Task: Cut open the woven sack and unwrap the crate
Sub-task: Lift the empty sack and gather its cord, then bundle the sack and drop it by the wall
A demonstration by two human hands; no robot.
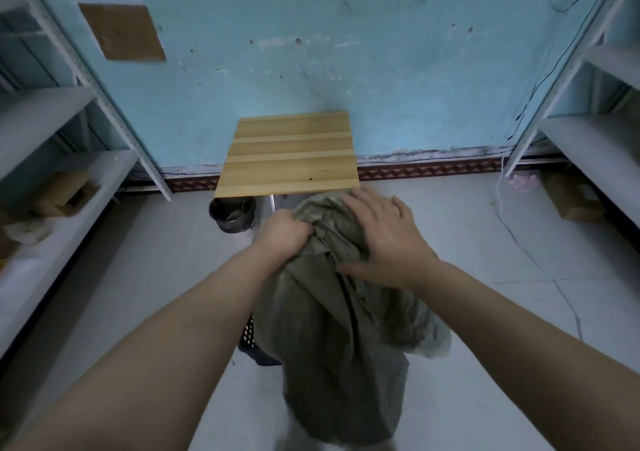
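The left grip (287, 232) clutches a bunched fold of the woven sack (332, 346). The right grip (384, 239) lies flat on it, fingers spread, and both forearms reach forward. The sack drapes crumpled above the pale floor (485, 312), just before a slatted wooden counter (291, 154) against a turquoise wall (346, 52), with shelves (52, 111) on either side.

The only view comes from a wide-angle camera on the person's head, facing forward and steeply down along both forearms toward the floor (485, 242). It sits near the work: the left hand (285, 230) and right hand (384, 239) on the sack (332, 329) fill the lower middle, and the forearms run out at the bottom corners. Farther off, a table (289, 154) stands at centre against the wall (311, 52), and the lens bends the shelves (45, 111) inward at either edge.
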